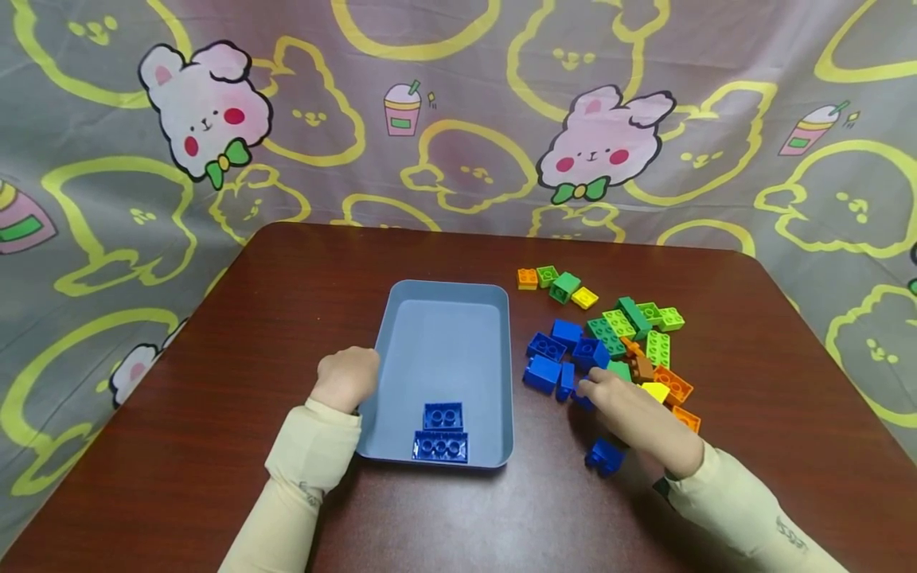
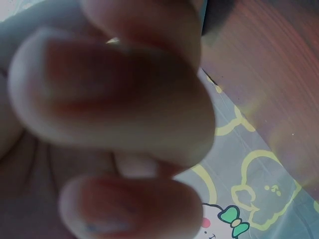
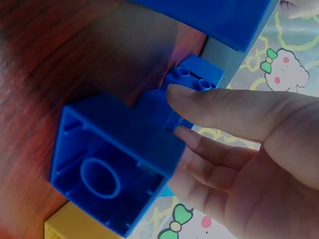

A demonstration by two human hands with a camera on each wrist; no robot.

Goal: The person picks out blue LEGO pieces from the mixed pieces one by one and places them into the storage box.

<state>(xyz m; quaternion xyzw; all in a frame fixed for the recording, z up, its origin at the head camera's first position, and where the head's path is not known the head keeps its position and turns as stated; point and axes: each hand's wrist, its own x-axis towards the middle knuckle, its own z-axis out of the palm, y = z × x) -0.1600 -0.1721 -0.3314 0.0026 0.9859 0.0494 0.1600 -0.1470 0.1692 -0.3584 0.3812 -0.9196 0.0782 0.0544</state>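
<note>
Blue brick (image 1: 583,400) lay on the table (image 1: 537,509), right of the tray and directly below the fingertips of the right hand (image 1: 634,418). The thumb and fingertips of this hand stood slightly apart at blue plastic in the right wrist view; whether they were clamped on it could not be told. A hollow brick (image 3: 117,164), its open side and inner tube exposed, occupied the foreground of that view. A loose blue brick (image 1: 605,458) was positioned on the near side of the right hand, and a blue cluster (image 1: 542,374) adjoined the fingertips on the far side. The tray (image 1: 440,350) was located left of these parts. Its near end contained a short blue brick (image 1: 442,416) and, just nearer, a long blue brick (image 1: 440,447), both with tubes facing up. The left hand (image 1: 349,378) was at the tray's left rim, fingers together and curled toward the palm. Green, orange and yellow bricks (image 1: 659,350) were spread farther right; a short row (image 1: 565,287) lay far right of the tray. A patterned cloth (image 1: 458,103) formed the far background.
</note>
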